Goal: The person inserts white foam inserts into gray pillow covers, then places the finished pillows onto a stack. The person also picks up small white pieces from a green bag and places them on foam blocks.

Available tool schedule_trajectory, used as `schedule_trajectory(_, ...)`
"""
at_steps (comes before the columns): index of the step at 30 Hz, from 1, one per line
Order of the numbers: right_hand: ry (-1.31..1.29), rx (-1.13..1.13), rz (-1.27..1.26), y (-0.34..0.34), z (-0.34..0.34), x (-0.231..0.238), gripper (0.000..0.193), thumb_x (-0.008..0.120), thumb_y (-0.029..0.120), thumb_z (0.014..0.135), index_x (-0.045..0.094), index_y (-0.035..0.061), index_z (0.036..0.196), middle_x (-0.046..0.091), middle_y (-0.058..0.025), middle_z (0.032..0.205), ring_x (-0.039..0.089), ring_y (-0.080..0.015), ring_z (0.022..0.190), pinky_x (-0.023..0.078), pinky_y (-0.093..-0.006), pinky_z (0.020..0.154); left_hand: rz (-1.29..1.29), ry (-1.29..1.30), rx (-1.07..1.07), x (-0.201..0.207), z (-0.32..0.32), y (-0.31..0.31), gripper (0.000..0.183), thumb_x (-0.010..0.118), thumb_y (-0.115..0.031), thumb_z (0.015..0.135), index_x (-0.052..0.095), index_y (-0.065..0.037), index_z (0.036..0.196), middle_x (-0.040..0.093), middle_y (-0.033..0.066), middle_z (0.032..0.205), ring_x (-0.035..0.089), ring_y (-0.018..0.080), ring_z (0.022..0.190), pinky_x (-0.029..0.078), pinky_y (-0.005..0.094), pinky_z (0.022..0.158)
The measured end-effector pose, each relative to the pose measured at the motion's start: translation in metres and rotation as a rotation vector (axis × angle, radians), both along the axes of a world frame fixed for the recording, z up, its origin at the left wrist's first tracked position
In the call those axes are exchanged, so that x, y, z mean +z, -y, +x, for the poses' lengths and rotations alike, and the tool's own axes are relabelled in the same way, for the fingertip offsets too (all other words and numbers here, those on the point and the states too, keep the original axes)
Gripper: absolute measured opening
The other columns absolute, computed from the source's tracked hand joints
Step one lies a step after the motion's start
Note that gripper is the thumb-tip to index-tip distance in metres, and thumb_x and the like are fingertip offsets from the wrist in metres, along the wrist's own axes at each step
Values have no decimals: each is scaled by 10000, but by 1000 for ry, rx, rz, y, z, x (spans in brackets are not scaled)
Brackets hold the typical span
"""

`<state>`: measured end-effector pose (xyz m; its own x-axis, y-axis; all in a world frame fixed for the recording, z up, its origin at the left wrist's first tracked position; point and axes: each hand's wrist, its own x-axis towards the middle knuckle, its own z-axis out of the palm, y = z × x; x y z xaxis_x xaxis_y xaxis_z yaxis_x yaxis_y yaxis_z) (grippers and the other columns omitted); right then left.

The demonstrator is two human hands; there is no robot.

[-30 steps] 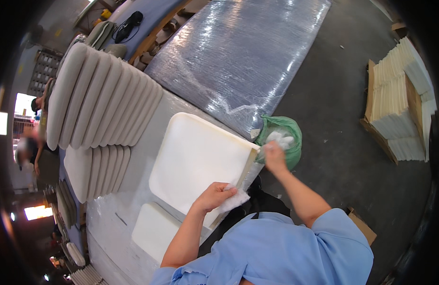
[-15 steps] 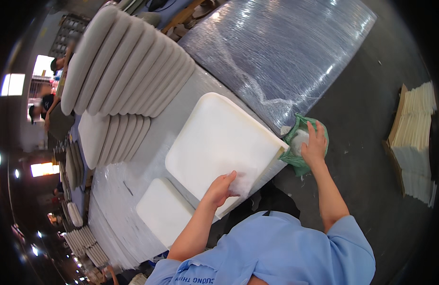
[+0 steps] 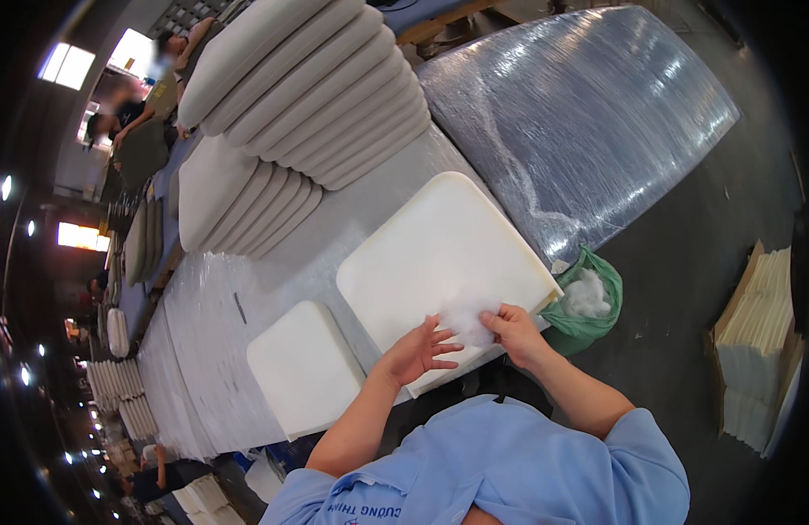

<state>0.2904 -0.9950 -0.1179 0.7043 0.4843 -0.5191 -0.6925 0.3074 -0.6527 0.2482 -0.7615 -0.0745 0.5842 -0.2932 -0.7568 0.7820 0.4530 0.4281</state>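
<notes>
A tuft of white fluffy fibre stuffing [image 3: 464, 317] lies over the near part of a large white foam cushion pad [image 3: 430, 241]. My right hand [image 3: 520, 337] pinches the tuft's right side between thumb and fingers. At the tuft's left, my left hand [image 3: 419, 352] has its fingers spread, the fingertips close to the fibre; whether they touch it I cannot make out. Beside the pad's right corner hangs a green bag [image 3: 607, 297], its mouth wide, with more white stuffing inside. A smaller white foam pad [image 3: 304, 367] sits to the left of the large one.
Tall stacks of grey cushions [image 3: 321, 83] stand at the back left of the plastic-covered table [image 3: 212, 350]. A block wrapped in clear film [image 3: 579, 122] fills the back right. On the floor at right is a stack of pale sheets [image 3: 754, 324]. Other people [image 3: 133, 114] work far left.
My right hand has come out of the green bag and moved left to the tuft over the pad. My left hand's fingers have spread beside it. The view has shifted.
</notes>
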Motion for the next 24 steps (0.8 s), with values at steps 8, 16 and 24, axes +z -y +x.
schedule_trajectory(8,-44,242,-37,-54,-32,1,240,631,191,1037,681,50,1225,731,-57,1025,678,-137,868,546,-311,760,62,150,299,-25,-39,-34,289,627,-255,1044,613,-39,1236,689,68,1205,680,223,1092,551,419,967)
schedule_trajectory(16,367,419,-350,-138,-60,15,356,758,192,940,651,1,1221,687,-30,899,627,-107,779,517,-275,734,607,374,-49,-29,-98,-123,183,626,-189,1028,675,-22,1086,705,37,965,636,122,884,521,308,795)
schedule_trajectory(24,311,556,-372,-297,-107,-18,169,743,167,943,654,46,864,627,2,706,590,-84,615,468,-255,557,866,444,-191,-34,-144,-282,177,660,-150,981,686,-14,1092,697,52,860,632,120,804,510,297,736)
